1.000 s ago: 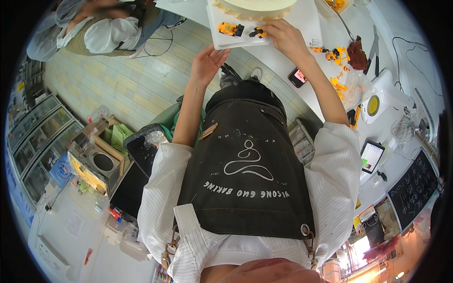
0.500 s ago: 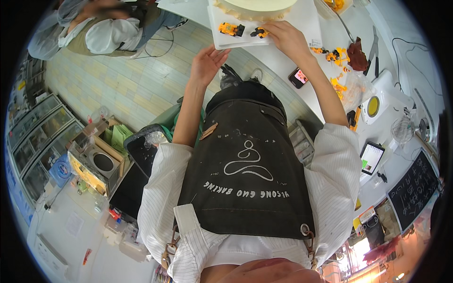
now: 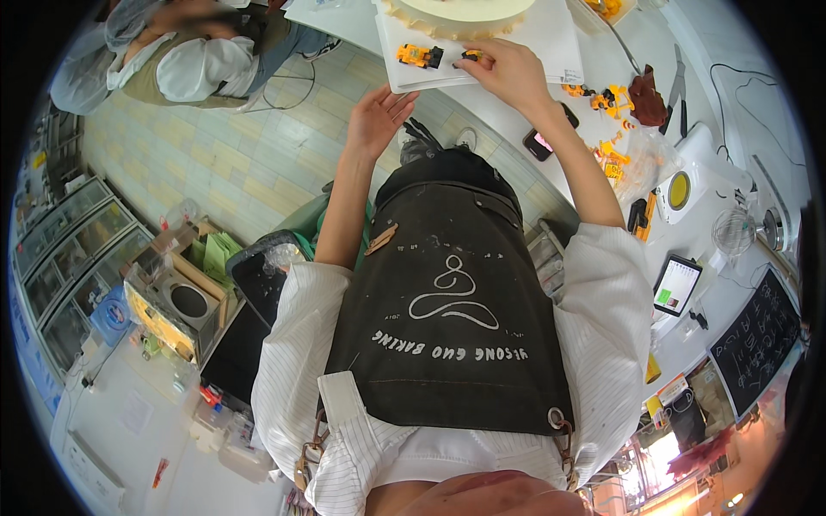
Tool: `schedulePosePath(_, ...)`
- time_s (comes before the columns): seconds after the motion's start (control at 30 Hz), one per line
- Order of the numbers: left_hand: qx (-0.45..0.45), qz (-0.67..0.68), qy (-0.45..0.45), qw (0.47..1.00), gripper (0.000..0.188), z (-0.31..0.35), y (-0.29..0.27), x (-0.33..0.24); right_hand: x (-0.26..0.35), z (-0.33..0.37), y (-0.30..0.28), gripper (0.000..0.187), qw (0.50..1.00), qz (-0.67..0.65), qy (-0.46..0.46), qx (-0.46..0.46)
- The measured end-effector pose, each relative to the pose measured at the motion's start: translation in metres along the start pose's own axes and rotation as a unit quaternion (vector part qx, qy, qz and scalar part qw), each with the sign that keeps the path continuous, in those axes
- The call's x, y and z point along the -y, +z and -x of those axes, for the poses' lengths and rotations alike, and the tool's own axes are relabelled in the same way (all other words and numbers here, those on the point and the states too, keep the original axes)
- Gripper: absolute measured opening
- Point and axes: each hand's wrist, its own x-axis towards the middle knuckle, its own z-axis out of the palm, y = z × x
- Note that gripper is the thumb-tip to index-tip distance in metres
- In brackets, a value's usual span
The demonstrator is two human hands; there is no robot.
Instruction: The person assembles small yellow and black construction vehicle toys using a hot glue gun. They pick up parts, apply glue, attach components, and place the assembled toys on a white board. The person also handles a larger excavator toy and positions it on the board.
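A white board point(image 3: 555, 47) juts over the table's near edge, bearing a cream-coloured cake point(image 3: 465, 10) with a wavy border. In front of the cake sits a yellow-and-black toy construction vehicle point(image 3: 419, 57). To its right, my right hand point(image 3: 514, 76) pinches a smaller yellow-and-black toy vehicle point(image 3: 471, 55) just over the board's surface; the fingers cover part of it. My left hand point(image 3: 379, 119) is at the board's front left corner, palm up with fingers stretched out. Its fingertips reach the board's edge, and whether they bear weight I cannot tell.
Right of the board lie more yellow toy pieces point(image 3: 611, 101), a dark red crumpled thing point(image 3: 647, 96), a phone point(image 3: 538, 144) and a clear plastic bag point(image 3: 650, 159). Beyond are a white kitchen scale point(image 3: 701, 176) and a whisk point(image 3: 734, 234). A co-worker point(image 3: 194, 64) sits far left.
My right hand has shifted slightly left, carrying the small toy vehicle with it and turning it a little. My right forearm now covers part of the phone. My left hand has barely moved.
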Motion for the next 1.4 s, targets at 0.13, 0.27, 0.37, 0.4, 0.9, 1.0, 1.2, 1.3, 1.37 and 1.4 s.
schedulePosePath(0.13, 0.004, -0.008, 0.002, 1.0, 0.05, 0.001, 0.001, 0.0, 0.003, -0.005, 0.014, 0.026, 0.999, -0.029, 0.017, -0.009)
schedulePosePath(0.27, 0.011, -0.003, 0.002, 1.0, 0.051, 0.002, -0.001, 0.0, 0.01, 0.003, 0.011, 0.021, 0.997, -0.074, 0.037, 0.007)
schedulePosePath(0.37, 0.011, -0.008, 0.005, 1.0, 0.053, 0.003, -0.004, 0.0, 0.012, 0.027, -0.005, 0.017, 0.988, -0.143, 0.05, 0.025)
schedulePosePath(0.4, 0.012, -0.007, 0.004, 1.0, 0.052, 0.003, -0.005, -0.001, 0.01, 0.038, -0.013, 0.016, 0.983, -0.17, 0.058, 0.031)
schedulePosePath(0.9, 0.016, -0.078, -0.044, 0.996, 0.046, 0.0, -0.006, -0.003, -0.07, 0.272, 0.055, 0.018, 0.868, -0.251, 0.416, -0.104)
schedulePosePath(1.0, 0.03, -0.109, -0.054, 0.992, 0.043, 0.0, -0.011, 0.001, -0.057, 0.24, 0.055, 0.019, 0.885, -0.276, 0.355, -0.121)
schedulePosePath(1.2, 0.028, -0.087, -0.058, 0.994, 0.043, -0.001, -0.01, 0.001, -0.039, 0.151, 0.044, 0.019, 0.94, -0.157, 0.245, -0.178)
schedulePosePath(1.3, 0.04, -0.074, -0.052, 0.995, 0.043, -0.001, -0.008, 0.0, -0.037, 0.116, 0.049, 0.022, 0.931, -0.188, 0.235, -0.206)
schedulePosePath(1.37, 0.038, -0.068, -0.047, 0.996, 0.042, 0.002, -0.007, 0.003, -0.035, 0.101, 0.054, 0.027, 0.935, -0.158, 0.24, -0.21)
schedulePosePath(1.4, 0.037, -0.068, -0.041, 0.996, 0.042, 0.003, -0.007, 0.003, -0.034, 0.094, 0.055, 0.028, 0.939, -0.139, 0.229, -0.217)
